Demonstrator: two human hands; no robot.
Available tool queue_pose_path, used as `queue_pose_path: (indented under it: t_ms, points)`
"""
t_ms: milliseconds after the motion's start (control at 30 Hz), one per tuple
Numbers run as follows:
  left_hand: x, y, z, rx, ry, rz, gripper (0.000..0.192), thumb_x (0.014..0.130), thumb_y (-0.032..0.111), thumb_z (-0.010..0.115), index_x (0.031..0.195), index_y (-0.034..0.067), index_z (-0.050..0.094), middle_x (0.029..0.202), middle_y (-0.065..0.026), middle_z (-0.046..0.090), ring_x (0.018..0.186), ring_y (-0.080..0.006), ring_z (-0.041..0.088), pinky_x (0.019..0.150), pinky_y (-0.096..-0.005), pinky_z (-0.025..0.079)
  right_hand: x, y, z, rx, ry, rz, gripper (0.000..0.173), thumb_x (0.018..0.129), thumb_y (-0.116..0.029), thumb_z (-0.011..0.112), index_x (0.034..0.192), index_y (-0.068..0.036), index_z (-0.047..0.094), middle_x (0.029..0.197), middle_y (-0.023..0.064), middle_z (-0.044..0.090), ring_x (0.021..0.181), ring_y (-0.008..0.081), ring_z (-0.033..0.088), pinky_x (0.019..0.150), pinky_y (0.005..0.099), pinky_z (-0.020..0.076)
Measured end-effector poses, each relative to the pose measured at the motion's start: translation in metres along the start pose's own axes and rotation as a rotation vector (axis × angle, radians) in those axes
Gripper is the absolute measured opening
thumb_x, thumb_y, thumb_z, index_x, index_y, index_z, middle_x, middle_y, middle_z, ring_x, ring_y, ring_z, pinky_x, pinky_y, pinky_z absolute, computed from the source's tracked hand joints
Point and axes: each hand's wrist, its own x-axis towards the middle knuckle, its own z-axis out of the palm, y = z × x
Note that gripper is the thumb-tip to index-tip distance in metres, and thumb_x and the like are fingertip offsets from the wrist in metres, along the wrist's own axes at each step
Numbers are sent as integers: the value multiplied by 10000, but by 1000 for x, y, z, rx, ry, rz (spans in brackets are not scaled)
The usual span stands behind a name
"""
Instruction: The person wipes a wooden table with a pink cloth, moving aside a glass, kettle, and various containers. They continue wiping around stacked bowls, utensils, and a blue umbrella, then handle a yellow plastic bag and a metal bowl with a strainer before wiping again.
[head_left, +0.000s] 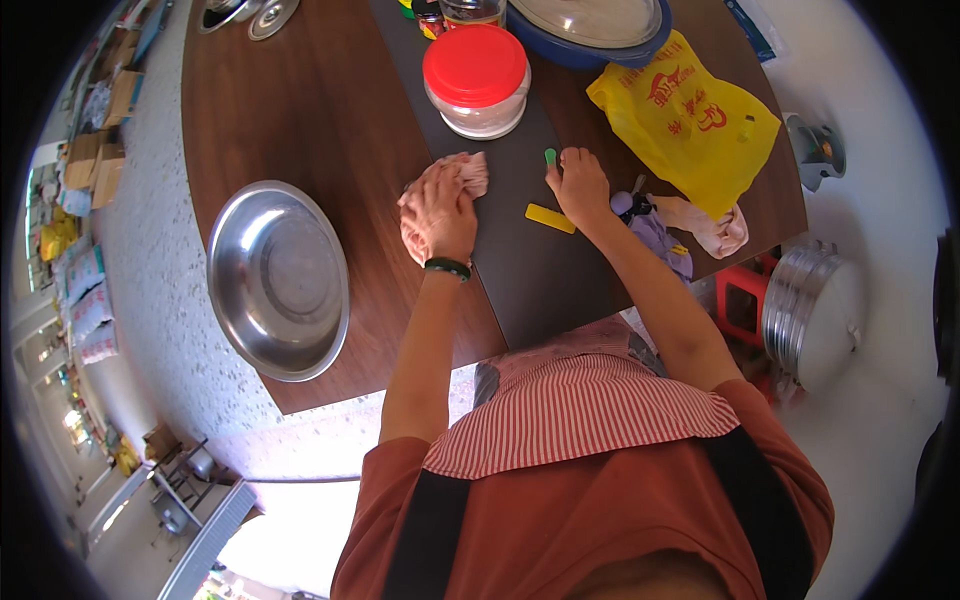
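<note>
My left hand (442, 214), with a dark green bangle (448, 268) at the wrist, is spread over a crumpled pink cloth (474, 174) and presses it onto the wooden table (300, 112). The cloth bunches out past the fingers. My right hand (581, 187) rests on the table's dark grey middle strip (540, 292) with its fingers curled. A small green piece (550, 157) shows at its thumb tip; whether the hand grips it is unclear. Just below that hand lies a flat yellow strip (550, 218). Beyond both hands stands a clear jar (484, 120) with a red lid (475, 64).
A steel basin (281, 281) sits at the left edge. On the right are a yellow plastic bag (682, 120), a purple cloth item (660, 240) and another pink cloth (724, 232). A blue lidded pot (592, 37) stands at the back. Beside the table is a red stool (739, 300).
</note>
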Motion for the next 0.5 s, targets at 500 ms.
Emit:
queue_pose_path:
  t_ms: [500]
  points:
    - [6, 11, 17, -114, -71, 193, 418, 884, 203, 640, 1302, 192, 629, 1431, 1, 561, 1377, -268, 436, 1159, -527, 247, -52, -8, -25, -203, -240, -425, 133, 793, -169, 676, 865, -62, 644, 792, 89, 641, 804, 280, 644, 749, 399, 523]
